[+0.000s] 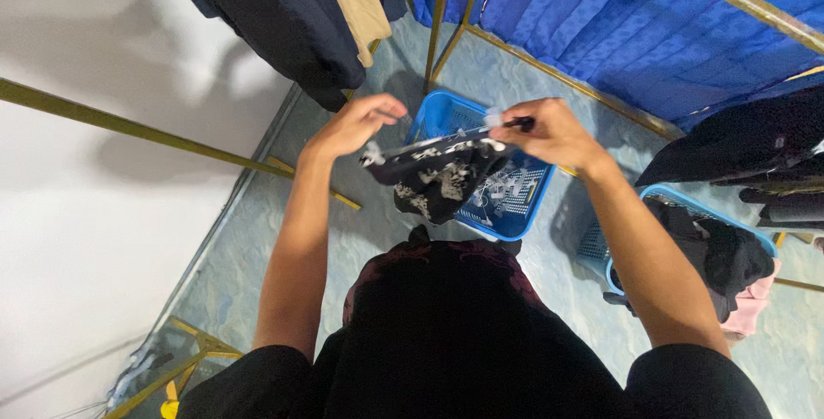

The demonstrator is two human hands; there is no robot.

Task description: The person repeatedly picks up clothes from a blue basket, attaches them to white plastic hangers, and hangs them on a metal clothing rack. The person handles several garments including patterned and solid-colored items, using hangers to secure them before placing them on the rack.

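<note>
Both hands up at chest height over the floor, holding a black hanger (455, 137) level between them. Left hand (356, 124): fingers curled shut on the hanger's left end. Right hand (554, 133): fingers pinched shut on the right end, by a pale clip (493, 117). A black-and-white patterned garment (438, 179) hangs from the hanger, likely held level so it drapes free.

Blue basket (446, 110) sits on the floor right under the garment, with pale clips or pegs inside. Second blue basket (678, 200) to the right holds dark and pink clothes. Dark garments (283, 15) hang far left, a blue curtain (644, 33) far right. No labels or signs readable.
</note>
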